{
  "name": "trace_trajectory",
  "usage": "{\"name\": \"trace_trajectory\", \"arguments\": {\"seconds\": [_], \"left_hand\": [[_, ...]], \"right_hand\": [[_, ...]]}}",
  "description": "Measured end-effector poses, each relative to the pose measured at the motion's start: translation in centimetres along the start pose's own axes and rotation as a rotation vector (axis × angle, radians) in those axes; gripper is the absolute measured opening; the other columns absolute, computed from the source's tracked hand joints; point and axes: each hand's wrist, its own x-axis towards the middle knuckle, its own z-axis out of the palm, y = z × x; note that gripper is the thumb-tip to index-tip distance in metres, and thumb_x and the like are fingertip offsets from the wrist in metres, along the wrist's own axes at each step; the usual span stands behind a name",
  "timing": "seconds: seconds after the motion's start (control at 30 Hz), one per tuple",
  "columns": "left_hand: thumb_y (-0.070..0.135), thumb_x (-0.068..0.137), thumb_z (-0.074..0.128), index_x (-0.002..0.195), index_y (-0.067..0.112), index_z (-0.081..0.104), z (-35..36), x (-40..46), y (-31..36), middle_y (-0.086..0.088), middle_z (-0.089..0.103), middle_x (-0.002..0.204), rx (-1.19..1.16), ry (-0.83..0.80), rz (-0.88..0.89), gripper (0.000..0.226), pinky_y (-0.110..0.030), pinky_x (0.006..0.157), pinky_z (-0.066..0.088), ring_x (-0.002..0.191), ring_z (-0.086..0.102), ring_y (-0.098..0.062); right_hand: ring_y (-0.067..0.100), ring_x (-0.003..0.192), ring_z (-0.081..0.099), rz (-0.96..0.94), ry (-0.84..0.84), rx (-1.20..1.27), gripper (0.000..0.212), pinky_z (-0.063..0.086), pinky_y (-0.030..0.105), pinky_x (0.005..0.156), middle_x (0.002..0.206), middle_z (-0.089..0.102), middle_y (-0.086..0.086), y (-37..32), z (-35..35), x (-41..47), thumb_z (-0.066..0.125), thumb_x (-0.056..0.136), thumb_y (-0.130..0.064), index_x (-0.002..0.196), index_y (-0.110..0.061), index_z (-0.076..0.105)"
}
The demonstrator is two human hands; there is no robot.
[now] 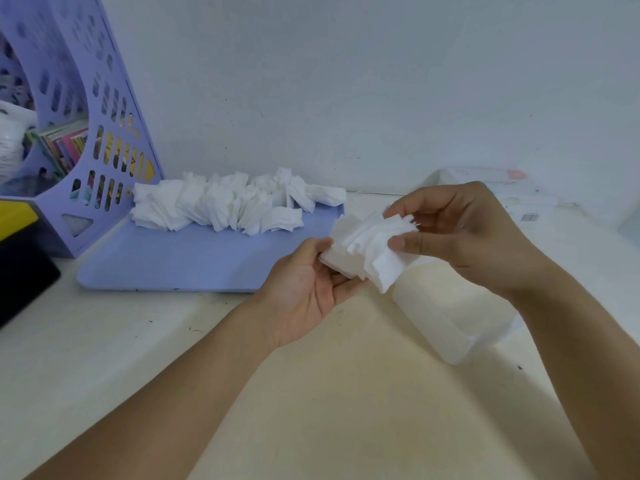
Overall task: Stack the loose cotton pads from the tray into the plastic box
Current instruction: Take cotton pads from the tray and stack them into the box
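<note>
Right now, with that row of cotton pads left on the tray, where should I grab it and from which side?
Probably pinch the row of pads across its flat faces, coming from above at the right end nearest the hands. The pads stand on edge, leaning together on the tray, so squeezing face to face should keep them stacked.

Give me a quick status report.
Both hands, left and right, hold a pad bundle above the plastic box. Tray pile waits. Nothing blocking.

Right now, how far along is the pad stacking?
Nothing visibly done: the plastic box shows no pads inside that I can make out. In hand: both the left hand and right hand hold a bunch of pads above it. Left: a long heap on the tray.
</note>
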Motion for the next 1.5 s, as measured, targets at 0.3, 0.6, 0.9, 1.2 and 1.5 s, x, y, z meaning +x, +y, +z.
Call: {"name": "trace_trajectory", "arguments": {"seconds": [0.3,0.6,0.9,1.2,1.5], "left_hand": [[0.019,0.102,0.041,0.136,0.002,0.053,0.3,-0.3,-0.5,-0.017,0.066,0.131,0.126,-0.057,-0.003,0.04,-0.038,0.096,0.057,0.122,0.064,-0.028],[0.026,0.104,0.044,0.132,0.007,0.057,0.4,-0.3,-0.9,-0.016,0.067,0.13,0.22,-0.061,0.054,0.036,-0.038,0.096,0.057,0.124,0.062,-0.033],[0.016,0.105,0.043,0.13,0.0,0.057,0.5,-0.3,-0.7,-0.019,0.069,0.126,0.152,0.015,0.063,0.033,-0.04,0.087,0.061,0.115,0.068,-0.032],[0.017,0.108,0.04,0.132,0.0,0.057,0.6,-0.2,-0.6,-0.018,0.069,0.125,0.199,0.114,0.131,0.034,-0.04,0.088,0.061,0.114,0.069,-0.03],[0.018,0.106,0.044,0.134,0.004,0.058,0.7,-0.4,-0.9,-0.013,0.07,0.125,0.24,0.021,0.097,0.034,-0.042,0.094,0.058,0.116,0.068,-0.028]], "right_hand": [[0.022,0.089,0.073,0.034,0.004,-0.21,0.023,0.059,0.03,0.08,0.097,0.077,0.004,1.2,0.8,0.3,0.075,0.083,0.005,0.098,-0.013,0.075],[0.011,0.091,0.069,0.077,0.029,-0.29,0.022,0.058,0.024,0.076,0.104,0.071,0.0,2.0,0.8,0.6,0.079,0.081,-0.002,0.098,-0.014,0.073],[0.01,0.083,0.067,-0.025,0.036,-0.39,0.026,0.057,0.026,0.071,0.094,0.071,-0.004,2.0,1.0,0.6,0.087,0.073,-0.007,0.086,-0.024,0.072],[0.013,0.082,0.069,-0.02,-0.041,-0.304,0.016,0.056,0.034,0.08,0.091,0.075,-0.002,1.2,-0.2,0.4,0.078,0.083,-0.001,0.094,-0.01,0.071],[0.005,0.077,0.069,0.021,-0.018,-0.29,0.025,0.059,0.025,0.074,0.085,0.075,-0.009,1.7,0.8,0.5,0.08,0.079,0.001,0.09,-0.021,0.073]]}}
